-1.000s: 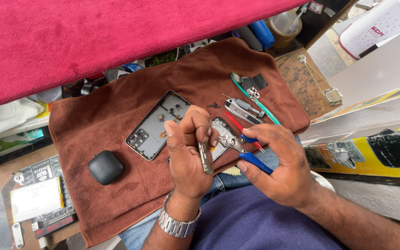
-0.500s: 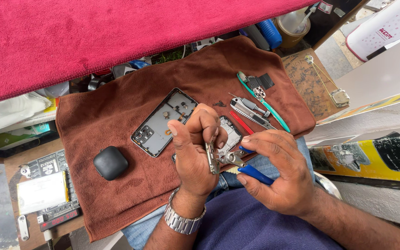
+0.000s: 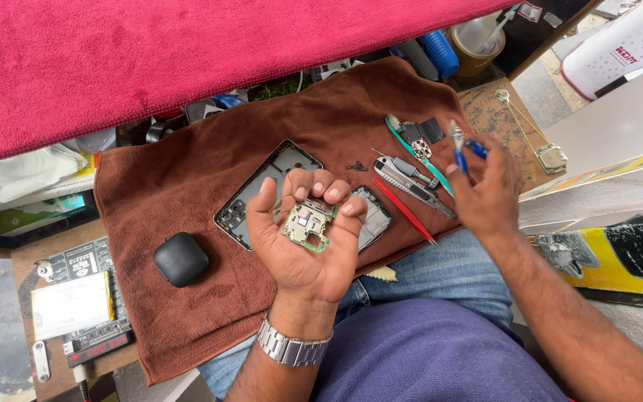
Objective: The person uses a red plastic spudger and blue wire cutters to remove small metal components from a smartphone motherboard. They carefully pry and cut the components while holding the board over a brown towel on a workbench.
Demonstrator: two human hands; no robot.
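Resting far left on the brown towel (image 3: 187, 327): black earbud case (image 3: 181, 259), then open phone frame (image 3: 266, 193), parked flat. Left hand (image 3: 303, 246) cradles green circuit board (image 3: 306, 223) palm-up, fingers curled around its edges, chips exposed to view. Right hand (image 3: 485, 186) pinches blue-handled tool (image 3: 461, 152) above tweezers (image 3: 411, 179).

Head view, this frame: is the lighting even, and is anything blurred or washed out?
Head view: soft, even daylight with faint shadows on the brown towel; the left hand and green circuit board are sharp; the right hand with its blue-handled tool is slightly motion-blurred; the white container at top right looks bright, nearly washed out.
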